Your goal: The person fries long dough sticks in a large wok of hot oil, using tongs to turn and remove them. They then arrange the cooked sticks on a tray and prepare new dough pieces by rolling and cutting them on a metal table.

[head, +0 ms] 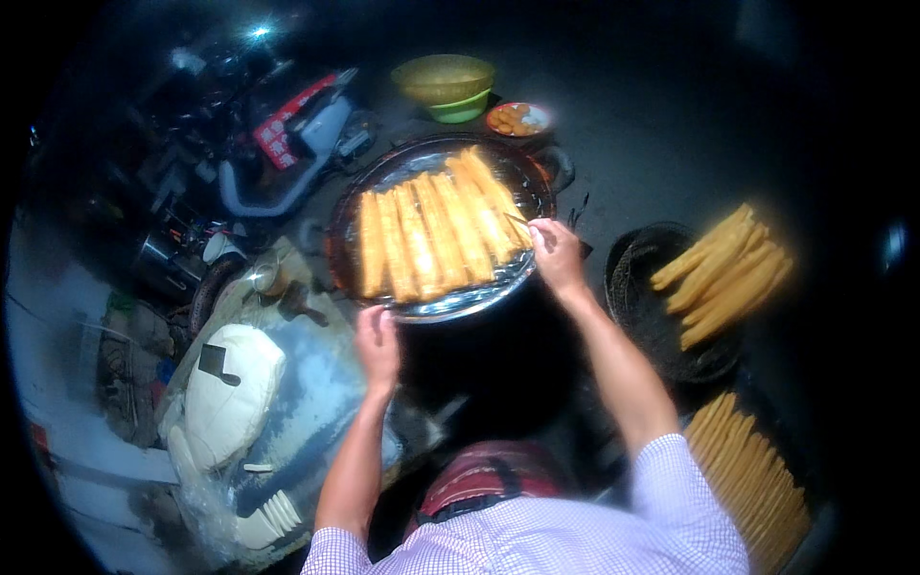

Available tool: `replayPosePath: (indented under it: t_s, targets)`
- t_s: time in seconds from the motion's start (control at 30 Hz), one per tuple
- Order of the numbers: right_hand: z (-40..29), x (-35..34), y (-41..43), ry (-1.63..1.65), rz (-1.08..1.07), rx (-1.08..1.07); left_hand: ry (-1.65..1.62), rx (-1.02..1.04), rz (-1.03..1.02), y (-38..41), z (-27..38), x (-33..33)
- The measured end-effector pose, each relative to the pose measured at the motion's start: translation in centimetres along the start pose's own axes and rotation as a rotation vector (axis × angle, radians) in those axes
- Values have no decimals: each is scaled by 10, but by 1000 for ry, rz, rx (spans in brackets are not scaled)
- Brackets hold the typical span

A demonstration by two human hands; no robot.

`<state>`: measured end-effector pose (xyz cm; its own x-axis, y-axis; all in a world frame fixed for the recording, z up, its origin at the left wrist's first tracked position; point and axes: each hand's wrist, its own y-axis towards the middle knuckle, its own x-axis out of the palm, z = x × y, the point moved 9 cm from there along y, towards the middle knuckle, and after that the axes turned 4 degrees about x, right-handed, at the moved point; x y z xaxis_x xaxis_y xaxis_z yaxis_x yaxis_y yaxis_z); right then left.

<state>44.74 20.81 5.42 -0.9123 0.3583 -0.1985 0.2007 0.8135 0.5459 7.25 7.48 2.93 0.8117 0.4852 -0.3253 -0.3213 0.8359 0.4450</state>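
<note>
Long golden fried dough sticks [424, 230] lie side by side in a wide round pan of oil [467, 305]. My right hand [557, 251] is at the pan's right side, its fingers pinched on a thin dark stick [515, 218] that reaches over the nearest dough. By the pan's front left rim is my left hand [377, 345], fingers curled. Whether it holds anything thin or touches the rim is unclear.
Left, a worktable [309, 402] bears a white dough slab [233, 402], a dark scraper [215, 361] and cut dough strips [269, 521]. Fried sticks [726, 277] fill part of a dark wire basket [625, 277]; more [751, 478] stand below. Beyond the pan are a yellow basket [442, 75] and a plate [517, 120].
</note>
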Motion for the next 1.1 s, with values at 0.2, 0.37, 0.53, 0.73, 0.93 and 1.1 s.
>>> replayPosePath:
  t_s: [0.2, 0.37, 0.53, 0.73, 0.93, 1.1]
  targets:
    - [-12, 5, 6, 12, 1, -18, 195, 51, 112, -2, -8, -11]
    - [-37, 13, -3, 146, -50, -3, 296, -32, 108, -6, -9, -24]
    - [10, 38, 6, 209, -88, 112, 311, -52, 45, 1, -16, -18]
    - [11, 40, 12, 178, -199, -36, 331, -43, 26, 2, -24, -22]
    - [-15, 46, 17, -1, -387, -216, 258, -52, -6, 1, -19, -18]
    - [-19, 48, 14, -40, -472, -262, 246, -76, -12, 1, -19, -19]
